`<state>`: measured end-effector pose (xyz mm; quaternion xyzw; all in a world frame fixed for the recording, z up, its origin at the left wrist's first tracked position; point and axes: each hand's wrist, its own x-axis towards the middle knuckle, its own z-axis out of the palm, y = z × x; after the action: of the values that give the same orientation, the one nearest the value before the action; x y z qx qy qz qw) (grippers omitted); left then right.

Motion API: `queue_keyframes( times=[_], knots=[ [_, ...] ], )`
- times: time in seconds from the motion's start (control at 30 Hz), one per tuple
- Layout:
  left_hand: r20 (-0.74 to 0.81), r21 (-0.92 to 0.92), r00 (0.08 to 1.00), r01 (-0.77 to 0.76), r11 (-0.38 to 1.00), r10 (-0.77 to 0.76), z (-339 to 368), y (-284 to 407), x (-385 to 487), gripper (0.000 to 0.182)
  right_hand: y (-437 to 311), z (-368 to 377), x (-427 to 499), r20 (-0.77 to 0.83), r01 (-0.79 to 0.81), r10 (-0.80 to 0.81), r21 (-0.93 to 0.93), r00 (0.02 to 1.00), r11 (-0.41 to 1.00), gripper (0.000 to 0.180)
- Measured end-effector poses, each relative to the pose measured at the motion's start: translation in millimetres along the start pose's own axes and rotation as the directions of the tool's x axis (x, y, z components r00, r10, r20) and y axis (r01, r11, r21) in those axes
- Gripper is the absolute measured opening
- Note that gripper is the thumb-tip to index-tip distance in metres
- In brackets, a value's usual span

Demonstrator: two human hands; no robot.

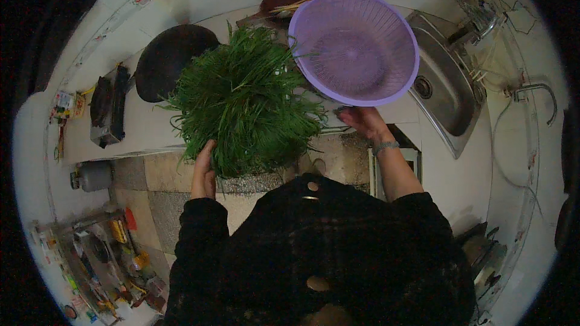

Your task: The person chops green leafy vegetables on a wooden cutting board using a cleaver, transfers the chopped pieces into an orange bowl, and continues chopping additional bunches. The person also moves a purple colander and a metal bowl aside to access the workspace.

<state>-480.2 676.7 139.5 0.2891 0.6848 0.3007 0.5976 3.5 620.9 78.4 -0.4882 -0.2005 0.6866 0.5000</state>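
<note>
A large heap of thin, feathery leafy greens (247, 99) fills the space before me, over the counter's front edge. Whatever lies beneath it is hidden. My left hand (206, 167) holds the near left side of the heap, its fingers partly buried in the leaves. A purple plastic colander (353, 50) stands to the right of the greens, tilted so that its ribbed inside shows. Just below the colander's near rim is my right hand (364, 123), fingers pointing left, a metal-banded watch (385, 146) on the wrist. Its fingertips are dim, and their grip is unclear.
A dark wok (174, 61) is behind the greens at left, near a dark metal box-like thing (108, 106). A brown round lid or pan (285, 2) lies farther back. At right is a steel sink (446, 81) with a faucet (485, 27). A cluttered rack (104, 262) stands lower left.
</note>
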Motion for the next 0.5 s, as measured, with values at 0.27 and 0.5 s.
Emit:
queue_keyframes(
  times=[0.27, 0.5],
  knots=[
    [-0.072, 0.105, 0.996, 0.055, 0.993, -0.047, -9.2, -1.5, -5.2, 0.069, 25.1, 59.5, -4.4, 0.069, -0.052, 0.061, -0.135, 0.996, 0.99, 0.052],
    [-0.03, 0.161, 0.999, -0.029, 0.987, 0.034, -34.2, -14.4, -9.6, 0.063, 34.3, 115.5, 55.2, 0.245, 0.151, -0.103, -0.185, 0.964, 0.971, 0.051]
  ],
)
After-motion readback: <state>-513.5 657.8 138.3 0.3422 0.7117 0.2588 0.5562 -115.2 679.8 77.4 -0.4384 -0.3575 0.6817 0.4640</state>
